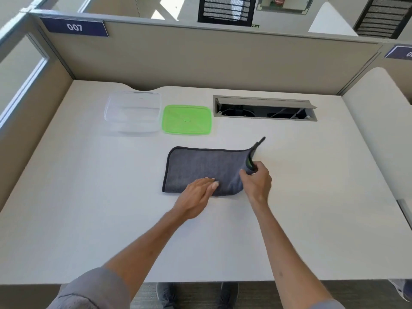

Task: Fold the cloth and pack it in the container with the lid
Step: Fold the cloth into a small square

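Observation:
A grey cloth (196,166) with a dark hem lies folded once on the white desk, in the middle. My left hand (198,192) rests flat on its near edge, fingers together. My right hand (256,179) pinches the cloth's right edge and lifts it, so the far right corner stands up off the desk. A clear plastic container (133,112) stands open at the back left. Its green lid (186,119) lies flat on the desk just to the right of it.
An open cable hatch (264,108) is sunk into the desk at the back right. Beige partition walls (200,59) close the desk at the back and left. The desk's front edge (200,281) runs below my forearms.

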